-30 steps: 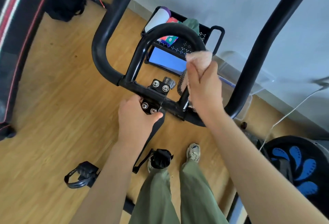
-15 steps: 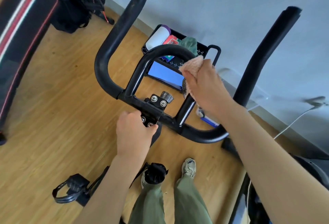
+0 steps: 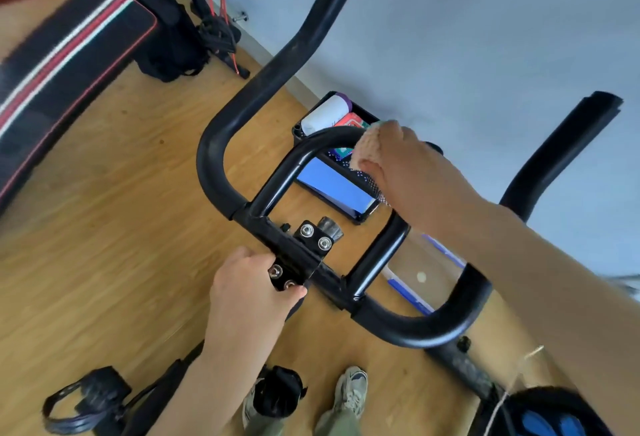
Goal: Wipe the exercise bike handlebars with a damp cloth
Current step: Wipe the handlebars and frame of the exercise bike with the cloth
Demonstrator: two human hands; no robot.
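Wiping the inner loop of the black handlebars [image 3: 209, 161] with a peach cloth [image 3: 367, 148].
Right hand [image 3: 408, 172] clamps the fuzzy, bunched cloth over the loop's top, a mesh edge hanging below; left hand [image 3: 249, 283] grips the bolted stem clamp [image 3: 299, 255] at the centre. Since half a second ago the cloth has slid left from the loop's right corner.

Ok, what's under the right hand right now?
The right hand holds a peach cloth on the top of the handlebars' inner loop. The bar stretch beneath the cloth is covered.
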